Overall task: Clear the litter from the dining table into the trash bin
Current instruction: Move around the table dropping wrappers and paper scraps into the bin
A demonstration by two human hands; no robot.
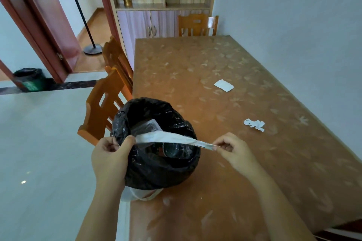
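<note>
The left hand (109, 154) has its fingers clamped on one end of a white paper strip (172, 138) at the near-left rim of the black-lined trash bin (156, 172). The strip stretches across the bin's open mouth to the right hand (233, 148), whose fingertips pinch the other end. Beyond the right fingers, on the dining table (235, 182), lies a crumpled paper scrap (254, 124), and farther off a flat white paper piece (223, 85).

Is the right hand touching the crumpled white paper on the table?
Apart. The head view shows bare tabletop between the right hand and the crumpled white paper scrap.
</note>
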